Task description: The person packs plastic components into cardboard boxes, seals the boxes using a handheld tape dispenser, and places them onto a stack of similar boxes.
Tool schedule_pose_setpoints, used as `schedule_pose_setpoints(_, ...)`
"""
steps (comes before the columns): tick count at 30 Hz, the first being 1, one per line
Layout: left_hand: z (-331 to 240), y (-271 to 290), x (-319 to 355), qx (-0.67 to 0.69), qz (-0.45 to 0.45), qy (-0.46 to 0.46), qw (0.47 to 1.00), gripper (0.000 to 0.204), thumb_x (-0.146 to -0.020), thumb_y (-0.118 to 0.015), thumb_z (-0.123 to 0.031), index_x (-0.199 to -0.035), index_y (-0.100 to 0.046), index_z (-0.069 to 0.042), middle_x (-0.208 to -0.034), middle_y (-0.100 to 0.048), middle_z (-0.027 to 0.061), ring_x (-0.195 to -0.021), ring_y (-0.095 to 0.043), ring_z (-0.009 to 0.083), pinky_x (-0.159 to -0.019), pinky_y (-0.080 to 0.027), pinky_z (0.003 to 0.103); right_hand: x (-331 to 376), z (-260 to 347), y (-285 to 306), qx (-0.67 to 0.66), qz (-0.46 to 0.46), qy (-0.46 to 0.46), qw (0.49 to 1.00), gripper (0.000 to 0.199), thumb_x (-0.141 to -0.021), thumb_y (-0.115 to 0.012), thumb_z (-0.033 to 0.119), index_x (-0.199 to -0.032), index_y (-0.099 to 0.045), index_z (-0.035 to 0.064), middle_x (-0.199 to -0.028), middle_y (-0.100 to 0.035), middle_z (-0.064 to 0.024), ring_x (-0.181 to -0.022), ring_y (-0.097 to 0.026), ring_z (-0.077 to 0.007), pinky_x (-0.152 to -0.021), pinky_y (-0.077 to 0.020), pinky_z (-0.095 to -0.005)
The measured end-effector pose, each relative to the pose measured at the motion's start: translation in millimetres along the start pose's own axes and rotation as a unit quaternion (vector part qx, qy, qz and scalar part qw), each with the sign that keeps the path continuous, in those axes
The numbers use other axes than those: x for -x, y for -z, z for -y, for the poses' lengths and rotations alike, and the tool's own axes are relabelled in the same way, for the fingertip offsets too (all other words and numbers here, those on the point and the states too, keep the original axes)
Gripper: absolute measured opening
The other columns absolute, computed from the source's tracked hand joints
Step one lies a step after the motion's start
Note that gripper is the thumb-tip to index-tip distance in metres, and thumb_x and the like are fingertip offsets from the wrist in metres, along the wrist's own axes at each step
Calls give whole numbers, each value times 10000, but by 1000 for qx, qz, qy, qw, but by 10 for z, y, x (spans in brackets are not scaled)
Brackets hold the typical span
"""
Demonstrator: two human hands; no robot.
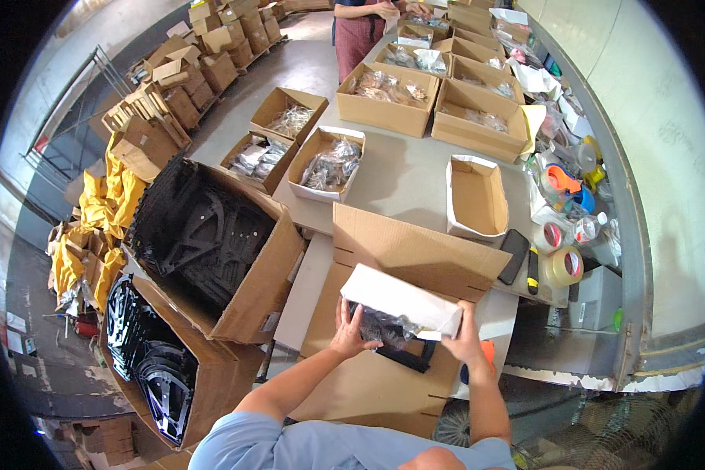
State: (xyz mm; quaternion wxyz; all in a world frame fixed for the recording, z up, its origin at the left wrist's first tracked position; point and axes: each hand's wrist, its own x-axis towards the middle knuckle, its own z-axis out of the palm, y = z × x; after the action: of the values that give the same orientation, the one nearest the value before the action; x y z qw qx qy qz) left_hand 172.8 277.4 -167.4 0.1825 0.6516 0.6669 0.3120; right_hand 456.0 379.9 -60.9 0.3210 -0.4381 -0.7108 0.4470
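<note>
My left hand [349, 335] grips the left end of a small white carton [399, 298], its thumb stretched out along the lower edge. At the carton's right end my right hand [465, 341] is closed round the corner. Below the carton's white side shows a clear plastic bag [390, 326] with dark contents; whether it lies inside the carton cannot be made out. Under it, partly hidden, is a black frame-like part [406, 357]. All this is over a large opened cardboard box [415, 243] with its far flap raised.
Left stand two big cartons [251, 305] [204, 392] of black plastic parts. On the table ahead are a white-edged carton of bagged parts [329, 160], a white tray box [478, 200], a phone [514, 257], a yellow-black cutter [533, 270] and tape rolls [564, 266]. A person [360, 35] stands beyond.
</note>
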Motion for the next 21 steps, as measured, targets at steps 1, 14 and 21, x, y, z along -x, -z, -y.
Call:
schedule_pose_setpoints(1,4,-37,14,-8,8,1,1000,1232,-502,-856,-535,-1456,-179,-148,-1476,32,326,-1341,-55,551,-1065,-185,626,73,41,-46,17,-17,27,999,689,-612,-651,-78,-1213,-339,49,-1121,-488,-136,-1057,-531,-260,-893,-453,-374)
schedule_pose_setpoints(14,-428,101,-540,-111,44,-38,992,521,-836,-623,-379,-1277,-484,-137,-1288,-479,67,-1244,-396,270,-1012,-258,551,-361,87,114,-53,-220,68,972,651,-757,-632,17,-1294,-268,73,-1198,-381,-110,-1156,-408,-216,-996,-311,-358)
schedule_pose_setpoints(21,-404,154,-1147,-87,65,83,991,380,-878,-577,-333,-1209,-529,-153,-1162,-534,39,-1177,-435,255,-920,-316,485,-1778,742,-21,-355,-171,-124,911,504,-867,-604,202,-1254,-317,53,-1149,-487,-130,-963,-571,-227,-740,-546,-355)
